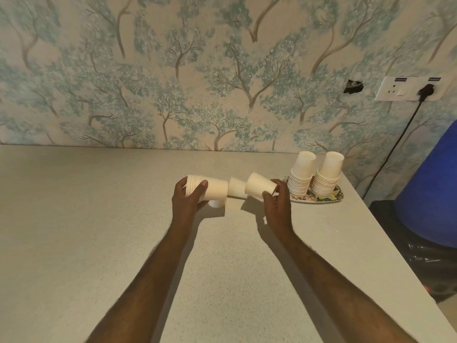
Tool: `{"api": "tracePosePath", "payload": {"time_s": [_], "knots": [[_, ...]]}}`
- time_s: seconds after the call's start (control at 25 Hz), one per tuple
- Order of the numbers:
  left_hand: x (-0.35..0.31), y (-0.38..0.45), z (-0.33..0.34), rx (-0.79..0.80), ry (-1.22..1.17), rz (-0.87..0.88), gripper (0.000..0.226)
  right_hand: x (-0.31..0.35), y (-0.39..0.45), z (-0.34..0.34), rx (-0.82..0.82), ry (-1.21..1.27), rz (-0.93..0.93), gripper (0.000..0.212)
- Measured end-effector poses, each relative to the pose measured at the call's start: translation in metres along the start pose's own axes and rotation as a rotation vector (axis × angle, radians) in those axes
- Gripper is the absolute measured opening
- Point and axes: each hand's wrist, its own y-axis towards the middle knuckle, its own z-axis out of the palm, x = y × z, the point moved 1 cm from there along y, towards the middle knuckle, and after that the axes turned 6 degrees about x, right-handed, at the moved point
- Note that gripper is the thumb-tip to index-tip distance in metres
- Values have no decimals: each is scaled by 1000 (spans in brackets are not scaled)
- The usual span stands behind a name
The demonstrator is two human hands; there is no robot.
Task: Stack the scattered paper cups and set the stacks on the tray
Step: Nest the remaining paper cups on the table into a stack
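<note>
My left hand (189,198) grips a short stack of white paper cups (210,188), held sideways above the table with the cups' bases pointing right. My right hand (278,204) holds a single white cup (259,186), tilted, its wide mouth facing the stack. Between the two a loose cup (236,186) rests on the table, and another cup (217,203) lies under my left hand, partly hidden. Two tall upside-down cup stacks (300,178) (326,177) stand on the patterned tray (337,197) to the right.
The grey table (99,231) runs back to a wall with tree-pattern wallpaper. Its right edge slants past the tray. Beyond that edge stand a blue container (430,194) and a black bag. A power socket (408,89) with a black cable hangs on the wall.
</note>
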Motion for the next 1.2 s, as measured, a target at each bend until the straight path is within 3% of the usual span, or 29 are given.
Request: {"api": "tracePosePath", "payload": {"time_s": [0.24,0.52,0.68,0.88,1.08,1.2], "knots": [[0,-1,21,51,36,-11,64,21,-7,21,241,90,-26,53],[-1,-3,24,203,48,-29,68,28,-6,49,309,27,-59,45],[-7,-3,9,118,10,6,73,24,-2,56,386,-37,-29,48],[-16,-2,-14,-43,-18,65,66,12,-8,76,268,-262,-12,47],[-21,-6,-28,-118,-41,112,61,10,-5,99,382,-520,8,79],[-22,-7,-34,-138,-46,119,59,17,10,112,373,-652,-75,85]]}}
